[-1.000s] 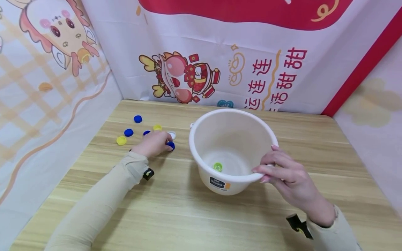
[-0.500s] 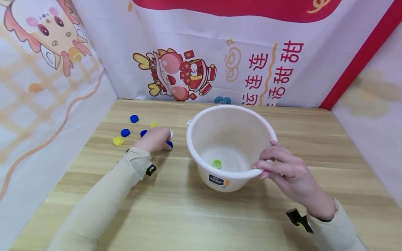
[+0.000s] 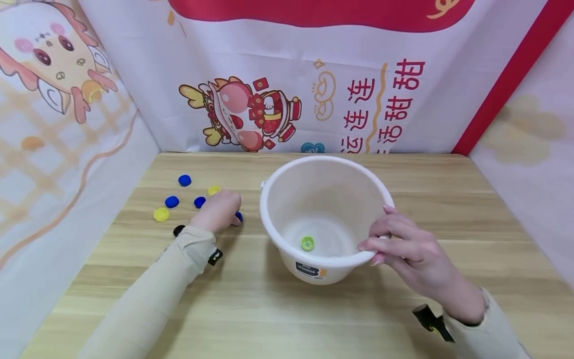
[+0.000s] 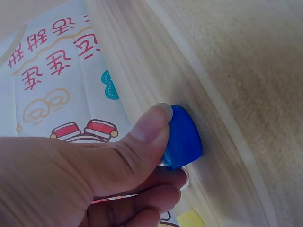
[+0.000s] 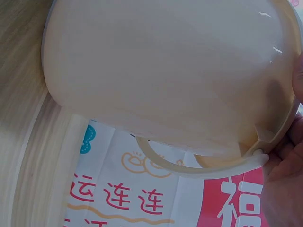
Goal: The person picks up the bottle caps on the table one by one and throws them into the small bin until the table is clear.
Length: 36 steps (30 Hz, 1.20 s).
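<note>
In the head view my left hand (image 3: 217,212) is at the left of the table and pinches a blue bottle cap (image 3: 239,217). The left wrist view shows the thumb on the face of this blue cap (image 4: 184,139), fingers behind it, close to the tabletop. My right hand (image 3: 412,254) grips the near right rim of a cream-white bucket (image 3: 309,187), which stands tilted slightly towards me. Inside, on its floor, lies a green bottle cap (image 3: 307,243). From the right wrist, the bucket's outer wall (image 5: 156,71) and handle (image 5: 189,170) fill much of the view.
Around the left hand lie blue caps (image 3: 185,180) and yellow caps (image 3: 161,215). A dark object (image 3: 178,230) shows beside the left sleeve. Printed cloth walls (image 3: 170,99) rise behind and at both sides of the wooden table (image 3: 287,319).
The head view has shifted a little. My left hand stays at the blue cap and now covers the white cap seen beside it earlier. My right hand keeps its grip on the bucket rim.
</note>
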Each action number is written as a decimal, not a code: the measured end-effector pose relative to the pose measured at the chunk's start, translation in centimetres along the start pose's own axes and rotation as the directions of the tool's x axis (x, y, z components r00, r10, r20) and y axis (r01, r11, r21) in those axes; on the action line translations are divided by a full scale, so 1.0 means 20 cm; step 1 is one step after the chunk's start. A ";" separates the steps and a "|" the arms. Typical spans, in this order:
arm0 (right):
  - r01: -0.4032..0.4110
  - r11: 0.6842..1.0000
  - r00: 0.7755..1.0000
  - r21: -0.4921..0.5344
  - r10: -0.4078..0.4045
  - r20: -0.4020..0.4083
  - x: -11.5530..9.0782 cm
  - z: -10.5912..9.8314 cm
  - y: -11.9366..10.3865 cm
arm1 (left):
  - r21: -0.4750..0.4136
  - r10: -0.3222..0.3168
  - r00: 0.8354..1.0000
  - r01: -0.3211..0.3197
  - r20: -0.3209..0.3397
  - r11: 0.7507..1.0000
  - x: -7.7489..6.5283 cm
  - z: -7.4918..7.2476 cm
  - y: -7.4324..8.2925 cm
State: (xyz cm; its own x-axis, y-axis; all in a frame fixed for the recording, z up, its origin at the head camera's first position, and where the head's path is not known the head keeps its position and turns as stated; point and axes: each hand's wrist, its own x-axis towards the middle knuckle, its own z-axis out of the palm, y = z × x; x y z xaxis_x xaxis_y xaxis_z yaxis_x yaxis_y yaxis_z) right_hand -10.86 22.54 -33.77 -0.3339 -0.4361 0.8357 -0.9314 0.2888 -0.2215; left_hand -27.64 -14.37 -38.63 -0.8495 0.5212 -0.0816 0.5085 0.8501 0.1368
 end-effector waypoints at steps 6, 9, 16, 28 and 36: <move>0.006 1.000 1.000 0.016 -0.006 -0.008 0.01 0.00 -0.01 | 0.016 -0.006 1.000 0.006 -0.013 1.000 -0.02 -0.01 0.02; 0.006 1.000 1.000 0.019 -0.006 -0.007 0.01 0.00 -0.01 | 0.020 -0.006 1.000 0.006 -0.016 1.000 -0.02 -0.01 0.03; 0.013 1.000 1.000 0.009 -0.013 -0.007 0.02 0.00 -0.02 | 0.030 -0.008 1.000 0.008 -0.024 1.000 -0.03 0.00 0.02; 0.010 1.000 1.000 0.013 -0.010 -0.009 0.02 0.01 -0.03 | 0.033 0.004 1.000 -0.003 -0.019 0.999 -0.03 0.01 0.01; 0.012 1.000 1.000 0.018 -0.012 -0.008 0.03 0.01 -0.03 | 0.035 0.012 0.999 -0.010 -0.031 0.999 -0.04 0.00 0.00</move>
State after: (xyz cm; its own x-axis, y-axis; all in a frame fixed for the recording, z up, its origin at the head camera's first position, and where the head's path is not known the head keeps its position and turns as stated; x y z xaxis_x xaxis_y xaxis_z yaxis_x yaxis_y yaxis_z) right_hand -10.49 21.84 -33.15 -0.3212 -0.4326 0.8424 -0.9380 0.2675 -0.2203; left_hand -26.95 -14.82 -38.62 -0.8475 0.5285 -0.0490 0.5220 0.8467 0.1025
